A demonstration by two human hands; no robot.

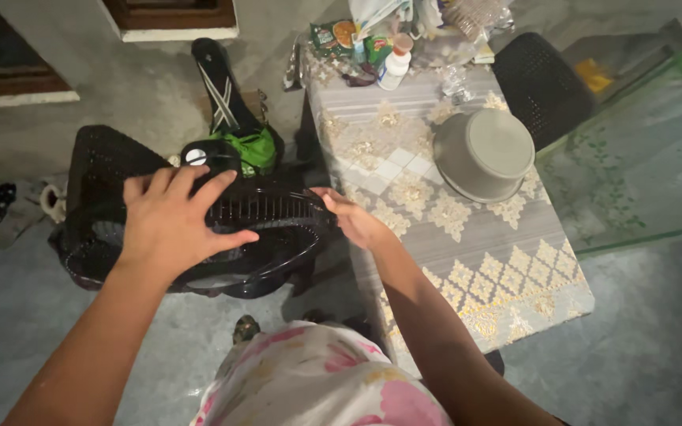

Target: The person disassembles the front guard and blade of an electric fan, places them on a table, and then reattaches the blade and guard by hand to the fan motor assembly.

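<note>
Two hands gripped one black basket (266,237) beside worktop (515,268): left hand (171,221) spread over rim, right hand (357,221) closed on edge. One upturned grey bowl (485,154), one white bottle (394,69) on patterned cloth. Concrete floor (25,315).

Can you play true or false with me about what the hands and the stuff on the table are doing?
1. Both hands hold a black plastic basket. True.
2. The grey bowl stands right way up. False: it lies upside down on the table.
3. The left hand lies spread over the basket's rim. True.
4. The right hand holds the white bottle. False: it grips the basket's edge; the bottle stands at the table's far end.
5. The tablecloth is plain red. False: grey with gold patterns.
</note>
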